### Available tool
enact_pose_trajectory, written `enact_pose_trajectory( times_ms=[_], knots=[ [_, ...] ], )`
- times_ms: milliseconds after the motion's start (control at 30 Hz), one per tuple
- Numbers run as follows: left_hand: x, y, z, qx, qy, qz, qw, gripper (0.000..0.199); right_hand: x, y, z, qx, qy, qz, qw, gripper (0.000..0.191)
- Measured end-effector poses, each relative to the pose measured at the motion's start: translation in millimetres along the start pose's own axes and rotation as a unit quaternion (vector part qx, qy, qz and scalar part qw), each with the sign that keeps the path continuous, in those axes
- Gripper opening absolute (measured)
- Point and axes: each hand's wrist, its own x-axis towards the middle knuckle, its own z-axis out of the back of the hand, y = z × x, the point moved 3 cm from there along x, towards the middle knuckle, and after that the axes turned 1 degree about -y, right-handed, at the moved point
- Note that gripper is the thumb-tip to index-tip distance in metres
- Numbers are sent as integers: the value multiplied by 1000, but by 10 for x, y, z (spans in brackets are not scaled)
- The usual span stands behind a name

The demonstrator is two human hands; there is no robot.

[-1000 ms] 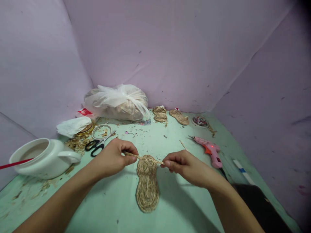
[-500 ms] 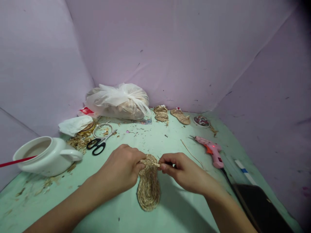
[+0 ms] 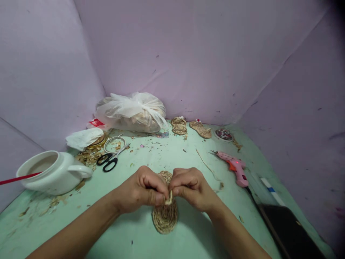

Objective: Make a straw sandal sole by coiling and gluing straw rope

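A woven straw sole (image 3: 165, 217) lies on the green tabletop at the lower middle, its middle part covered by my hands. Above it, a short pale straw strand (image 3: 169, 200) is bent between my fingertips. My left hand (image 3: 142, 190) pinches one end of this strand, thumb against fingers. From the right, my right hand (image 3: 190, 187) pinches the other end, its fingertips close to those of my left hand. A thin loose strand (image 3: 206, 163) trails on the table beyond my right hand.
White pot (image 3: 58, 176) with a red stick at left; black-handled scissors (image 3: 111, 158) and a tape ring (image 3: 114, 144) behind it. A plastic bag (image 3: 132, 113), small straw sandals (image 3: 199, 128) and a bead dish (image 3: 223, 134) stand at the back. Pink glue gun (image 3: 234, 165) and dark device (image 3: 291, 230) at right.
Both hands have come closer together and slightly nearer the camera over the sole. The strand between them, earlier held nearly straight, is now bent. The loose strand on the table has shifted.
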Motion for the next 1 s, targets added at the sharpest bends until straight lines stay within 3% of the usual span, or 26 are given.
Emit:
enact_pose_trajectory(
  times_ms=[100, 233, 333, 467, 567, 700, 800, 1000],
  knots=[
    [6, 25, -8, 10, 6, 18, 1000, 16, 11, -78, -27, -7, 3, 0, 1000, 32],
    [75, 65, 110, 82, -112, 72, 988, 18, 12, -60, 71, -167, -54, -5, 985, 16],
    [108, 81, 129, 112, -144, 85, 980, 18, 2, 61, 71, -265, -78, -19, 961, 19],
    [100, 111, 94, 119, -164, 100, 974, 17, -7, 130, -52, -258, -30, -98, 961, 20],
    [85, 109, 130, 146, -198, 118, 962, 16, -14, 96, -45, -239, -33, -135, 961, 20],
    [84, 45, 198, 151, -193, 93, 965, 16, -25, 22, 87, -182, -60, -159, 968, 20],
    [70, 37, 186, 80, -169, 76, 979, 17, -16, -22, 124, -129, -67, -153, 977, 20],
    [52, 141, 61, -98, -70, 35, 992, 24, 22, -108, 28, -79, -57, -39, 995, 28]
  ],
)
